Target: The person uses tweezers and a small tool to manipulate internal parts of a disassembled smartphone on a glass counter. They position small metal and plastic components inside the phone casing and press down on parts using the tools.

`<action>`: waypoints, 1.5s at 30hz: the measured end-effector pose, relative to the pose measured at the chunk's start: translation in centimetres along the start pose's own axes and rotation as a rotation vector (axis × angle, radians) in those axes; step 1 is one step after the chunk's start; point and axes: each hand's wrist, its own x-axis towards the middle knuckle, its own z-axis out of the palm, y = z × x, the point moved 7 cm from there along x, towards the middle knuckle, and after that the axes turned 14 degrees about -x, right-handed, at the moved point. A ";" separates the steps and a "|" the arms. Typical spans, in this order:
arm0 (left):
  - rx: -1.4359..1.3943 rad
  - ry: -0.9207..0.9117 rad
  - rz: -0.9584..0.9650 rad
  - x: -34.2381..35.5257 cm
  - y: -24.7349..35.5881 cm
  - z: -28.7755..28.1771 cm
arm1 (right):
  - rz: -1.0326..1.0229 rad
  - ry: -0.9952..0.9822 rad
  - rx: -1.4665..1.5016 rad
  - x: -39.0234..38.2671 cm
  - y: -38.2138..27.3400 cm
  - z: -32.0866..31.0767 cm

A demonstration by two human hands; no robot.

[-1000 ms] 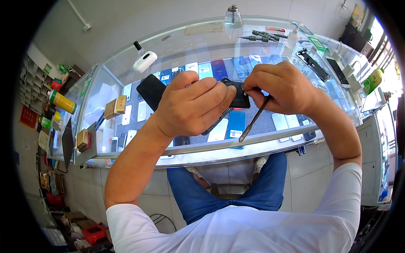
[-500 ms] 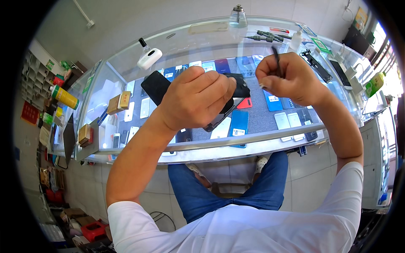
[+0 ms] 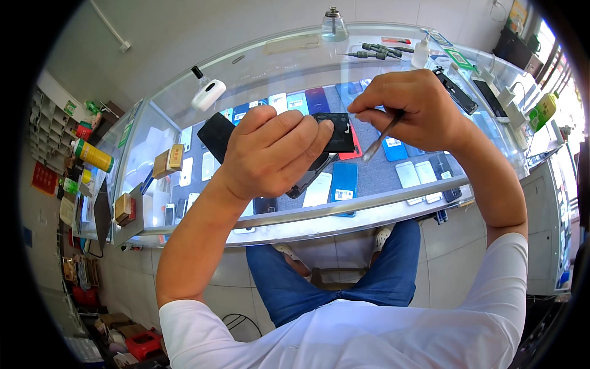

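My left hand point(image 3: 270, 150) is closed around an opened phone, hiding its middle. On one side of the fist a black panel point(image 3: 214, 136) sticks out. A flat black slab point(image 3: 342, 133), perhaps a battery, shows at the fingertips, and a dark phone frame point(image 3: 309, 179) shows below them. My right hand point(image 3: 409, 107) grips a slim metal pry tool point(image 3: 376, 146) with a flat, spatula-like end that points down and left. Its thumb and forefinger reach toward the slab, with a gap between; whether they pinch anything small is unclear.
Beneath my hands is a glass display counter point(image 3: 270, 221) with several phones inside. On it stand a white device point(image 3: 209, 94), small boxes point(image 3: 169, 161), a glass bottle point(image 3: 334, 27), screwdrivers point(image 3: 378, 52), a clear dispenser bottle point(image 3: 421, 54) and a black phone part point(image 3: 456, 92).
The pry tool has swung from pointing up to pointing down and left in my right hand. That hand has moved slightly left. The black slab at my left fingertips now faces up more flatly.
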 end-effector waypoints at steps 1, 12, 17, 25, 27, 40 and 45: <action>-0.010 0.002 -0.001 -0.1 0.0 0.0 | -0.026 0.001 -0.017 -0.1 -0.2 0.1; -0.024 -0.008 0.015 -0.1 0.2 0.2 | -0.232 0.009 -0.175 -0.6 -2.8 0.8; -0.041 -0.005 0.041 0.0 0.7 0.2 | -0.276 -0.045 -0.279 -0.9 -3.9 1.2; -0.087 0.003 0.015 0.1 1.0 0.2 | -0.280 -0.009 -0.262 -0.8 -4.0 1.6; -0.087 0.010 -0.010 0.0 0.7 0.0 | -0.256 0.033 -0.233 -0.7 -3.7 1.4; -0.110 0.035 -0.015 0.0 0.3 -0.1 | 0.179 -0.071 0.163 -0.9 -1.3 1.8; -0.119 0.018 -0.008 -0.3 -0.1 0.3 | 0.296 -0.065 0.291 -0.6 -1.5 0.0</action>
